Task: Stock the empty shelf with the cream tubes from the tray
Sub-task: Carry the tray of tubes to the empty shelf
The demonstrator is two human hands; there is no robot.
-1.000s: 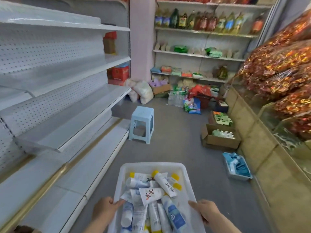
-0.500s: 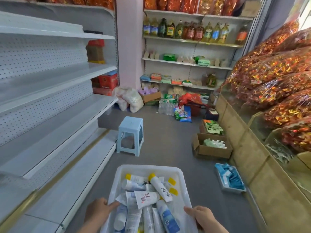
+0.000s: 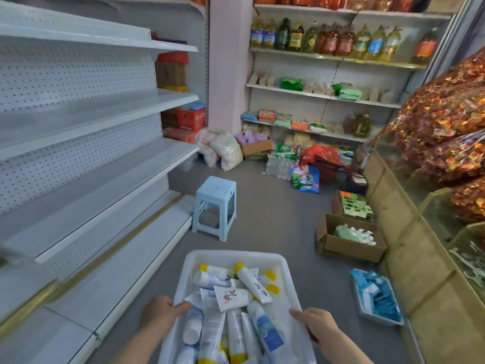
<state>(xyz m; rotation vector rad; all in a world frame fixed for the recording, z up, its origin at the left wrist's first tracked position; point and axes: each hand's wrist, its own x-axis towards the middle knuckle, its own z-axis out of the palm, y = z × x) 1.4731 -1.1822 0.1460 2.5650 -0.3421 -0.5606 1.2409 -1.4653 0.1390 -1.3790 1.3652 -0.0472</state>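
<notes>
A white plastic tray [image 3: 233, 256] is carried in front of me, low in the view. It holds several white cream tubes [image 3: 237, 298] with yellow or white caps, piled loosely. My left hand [image 3: 160, 315] grips the tray's left rim, thumb inside. My right hand [image 3: 316, 327] grips the right rim. The empty white shelf unit [image 3: 86, 185] with pegboard backing runs along the left, its boards bare.
A light blue plastic stool [image 3: 215, 206] stands on the grey floor ahead, next to the shelf's end. Open cardboard boxes [image 3: 349, 240] and a small bin of blue packets [image 3: 376, 298] line the right counter. Stocked shelves with oil bottles [image 3: 333, 38] fill the far wall.
The view has moved forward along the aisle and tilted slightly up. The stool and far shelves appear closer. Both hands keep the same grip on the tray.
</notes>
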